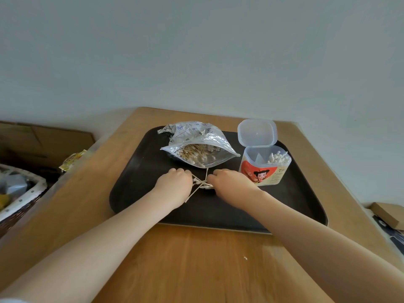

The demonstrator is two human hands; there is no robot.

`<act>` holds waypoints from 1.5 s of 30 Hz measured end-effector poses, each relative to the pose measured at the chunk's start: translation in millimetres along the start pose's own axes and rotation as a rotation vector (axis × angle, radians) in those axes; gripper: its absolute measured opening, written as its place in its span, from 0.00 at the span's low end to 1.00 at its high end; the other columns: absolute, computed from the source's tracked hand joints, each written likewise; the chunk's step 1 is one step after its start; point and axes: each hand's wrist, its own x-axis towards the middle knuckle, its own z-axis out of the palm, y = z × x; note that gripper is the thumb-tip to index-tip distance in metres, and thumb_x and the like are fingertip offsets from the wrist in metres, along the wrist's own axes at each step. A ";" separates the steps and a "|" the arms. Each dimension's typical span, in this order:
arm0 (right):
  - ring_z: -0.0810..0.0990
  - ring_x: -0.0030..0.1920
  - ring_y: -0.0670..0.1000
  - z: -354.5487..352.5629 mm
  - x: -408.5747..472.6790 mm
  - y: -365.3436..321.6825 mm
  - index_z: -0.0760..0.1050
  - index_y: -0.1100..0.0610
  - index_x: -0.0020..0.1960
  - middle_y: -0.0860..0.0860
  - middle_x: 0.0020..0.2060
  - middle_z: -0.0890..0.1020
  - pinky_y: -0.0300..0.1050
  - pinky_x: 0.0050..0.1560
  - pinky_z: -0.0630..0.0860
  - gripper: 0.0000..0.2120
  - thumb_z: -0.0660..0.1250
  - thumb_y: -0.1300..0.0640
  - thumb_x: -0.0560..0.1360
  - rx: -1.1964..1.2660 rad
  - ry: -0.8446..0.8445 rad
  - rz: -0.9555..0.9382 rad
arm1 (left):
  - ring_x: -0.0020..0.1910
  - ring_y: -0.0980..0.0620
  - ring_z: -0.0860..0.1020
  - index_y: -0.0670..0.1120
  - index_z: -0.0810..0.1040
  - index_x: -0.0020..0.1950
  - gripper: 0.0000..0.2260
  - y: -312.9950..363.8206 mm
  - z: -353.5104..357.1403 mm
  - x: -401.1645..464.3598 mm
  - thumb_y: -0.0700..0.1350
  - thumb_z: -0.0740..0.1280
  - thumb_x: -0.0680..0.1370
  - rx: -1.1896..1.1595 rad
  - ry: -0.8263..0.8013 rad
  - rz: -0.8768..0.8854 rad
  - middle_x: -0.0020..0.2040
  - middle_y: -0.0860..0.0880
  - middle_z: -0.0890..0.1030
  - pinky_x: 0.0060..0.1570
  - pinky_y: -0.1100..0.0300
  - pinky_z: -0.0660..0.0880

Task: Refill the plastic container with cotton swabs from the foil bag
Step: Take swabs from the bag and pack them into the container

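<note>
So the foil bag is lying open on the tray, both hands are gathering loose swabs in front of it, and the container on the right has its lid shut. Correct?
Not quite: the head view shows the plastic container with its hinged lid flipped open, some swabs already inside. The rest holds: the foil bag lies open on the tray, and the left hand and right hand gather loose swabs in front of it.

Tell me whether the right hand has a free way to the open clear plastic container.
Probably yes: the right hand lies just beside the clear plastic container, lid flipped back, nothing between them.
</note>
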 end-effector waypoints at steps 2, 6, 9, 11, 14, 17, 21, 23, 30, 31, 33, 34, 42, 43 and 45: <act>0.77 0.50 0.54 -1.1 -1.8 2.7 0.71 0.58 0.58 0.54 0.52 0.76 0.42 0.40 0.71 0.11 0.61 0.63 0.76 0.038 -0.008 0.015 | 0.46 0.50 0.75 0.43 0.69 0.60 0.11 -0.3 -0.3 0.5 0.44 0.62 0.78 -0.061 0.041 0.010 0.50 0.45 0.77 0.42 0.57 0.73; 0.77 0.54 0.53 -5.0 -8.5 11.8 0.72 0.53 0.61 0.52 0.57 0.75 0.47 0.51 0.78 0.13 0.63 0.57 0.77 0.214 0.011 0.043 | 0.46 0.51 0.77 0.46 0.72 0.58 0.08 -4.3 -1.4 -1.0 0.44 0.60 0.80 -0.273 0.074 0.040 0.52 0.47 0.78 0.46 0.56 0.76; 0.73 0.62 0.51 -6.1 -11.0 21.1 0.67 0.51 0.67 0.50 0.66 0.69 0.46 0.58 0.75 0.21 0.66 0.54 0.75 0.190 0.055 0.041 | 0.46 0.53 0.77 0.46 0.74 0.56 0.12 -3.7 -6.3 -5.5 0.52 0.59 0.79 -0.368 0.068 0.040 0.53 0.49 0.78 0.45 0.58 0.75; 0.67 0.68 0.51 -6.9 -9.1 25.2 0.62 0.50 0.71 0.49 0.70 0.65 0.48 0.64 0.72 0.25 0.65 0.55 0.76 0.158 0.017 0.001 | 0.48 0.54 0.76 0.47 0.73 0.60 0.20 -1.0 -9.5 -8.5 0.59 0.62 0.76 -0.294 -0.020 0.040 0.56 0.49 0.75 0.44 0.60 0.74; 0.61 0.72 0.53 -7.3 -3.2 25.1 0.60 0.49 0.73 0.48 0.74 0.59 0.49 0.68 0.67 0.27 0.63 0.59 0.77 0.110 -0.075 -0.087 | 0.51 0.51 0.74 0.47 0.72 0.62 0.20 2.3 -11.8 -9.7 0.56 0.66 0.75 -0.115 -0.094 0.047 0.58 0.48 0.72 0.47 0.59 0.73; 0.58 0.73 0.53 -6.4 2.0 23.0 0.56 0.48 0.74 0.48 0.76 0.54 0.50 0.67 0.69 0.30 0.60 0.64 0.76 0.027 -0.157 -0.101 | 0.48 0.51 0.73 0.46 0.73 0.57 0.10 1.2 -11.5 -7.9 0.47 0.64 0.77 -0.076 -0.047 0.031 0.56 0.47 0.72 0.45 0.58 0.73; 0.65 0.69 0.53 -5.3 7.3 23.1 0.66 0.52 0.69 0.49 0.73 0.62 0.48 0.63 0.72 0.23 0.61 0.64 0.76 -0.023 -0.082 -0.128 | 0.47 0.50 0.73 0.48 0.73 0.57 0.08 -2.9 -9.8 -4.4 0.46 0.62 0.78 -0.050 0.003 0.071 0.54 0.47 0.73 0.41 0.59 0.71; 0.71 0.65 0.52 -3.6 10.3 21.9 0.70 0.54 0.65 0.50 0.68 0.68 0.48 0.60 0.74 0.18 0.63 0.64 0.76 -0.027 -0.039 -0.150 | 0.45 0.51 0.72 0.48 0.74 0.56 0.08 -5.3 -9.8 -2.1 0.46 0.62 0.78 -0.077 -0.002 0.091 0.53 0.48 0.74 0.41 0.59 0.71; 0.77 0.52 0.52 -5.5 12.5 18.8 0.73 0.56 0.58 0.52 0.54 0.78 0.44 0.50 0.75 0.11 0.62 0.61 0.76 -0.039 -0.078 -0.078 | 0.48 0.50 0.74 0.47 0.76 0.59 0.10 -7.3 -9.8 1.8 0.46 0.63 0.78 -0.164 -0.015 0.133 0.54 0.47 0.74 0.45 0.60 0.69; 0.78 0.52 0.52 -5.9 12.5 17.4 0.73 0.56 0.58 0.52 0.54 0.78 0.45 0.50 0.75 0.11 0.62 0.61 0.76 -0.036 -0.090 -0.059 | 0.47 0.51 0.73 0.47 0.76 0.57 0.09 -7.5 -10.1 2.0 0.46 0.63 0.78 -0.175 -0.007 0.148 0.53 0.47 0.75 0.44 0.60 0.69; 0.78 0.51 0.53 -6.8 12.6 14.3 0.73 0.57 0.58 0.53 0.53 0.77 0.46 0.50 0.76 0.11 0.61 0.61 0.75 -0.018 -0.118 -0.019 | 0.45 0.52 0.73 0.46 0.77 0.54 0.07 -6.9 -10.6 1.9 0.45 0.63 0.78 -0.191 0.000 0.169 0.52 0.47 0.75 0.43 0.61 0.69; 0.77 0.51 0.53 -7.2 12.5 13.3 0.72 0.58 0.58 0.54 0.53 0.77 0.45 0.50 0.76 0.11 0.61 0.60 0.75 -0.004 -0.130 -0.005 | 0.46 0.51 0.73 0.46 0.76 0.53 0.07 -5.9 -10.8 1.9 0.44 0.63 0.78 -0.196 -0.001 0.168 0.52 0.47 0.74 0.43 0.61 0.69; 0.77 0.53 0.53 -5.2 10.6 13.5 0.71 0.58 0.60 0.54 0.56 0.76 0.47 0.53 0.76 0.14 0.62 0.60 0.75 0.120 -0.127 0.063 | 0.49 0.49 0.75 0.45 0.75 0.54 0.07 -2.1 -9.7 4.4 0.40 0.63 0.77 -0.206 -0.017 0.105 0.54 0.47 0.74 0.46 0.60 0.71; 0.77 0.53 0.53 -4.8 10.1 14.3 0.71 0.58 0.60 0.54 0.56 0.76 0.48 0.54 0.76 0.14 0.62 0.60 0.75 0.130 -0.121 0.067 | 0.48 0.49 0.75 0.45 0.75 0.54 0.07 -2.7 -9.5 4.3 0.40 0.63 0.77 -0.210 -0.014 0.106 0.54 0.47 0.74 0.46 0.60 0.71; 0.76 0.54 0.53 -5.1 9.3 15.9 0.72 0.57 0.60 0.53 0.57 0.75 0.48 0.55 0.76 0.14 0.62 0.60 0.75 0.150 -0.119 0.075 | 0.48 0.50 0.75 0.45 0.75 0.54 0.07 -4.0 -9.0 4.0 0.40 0.63 0.77 -0.219 -0.009 0.107 0.54 0.47 0.74 0.47 0.60 0.73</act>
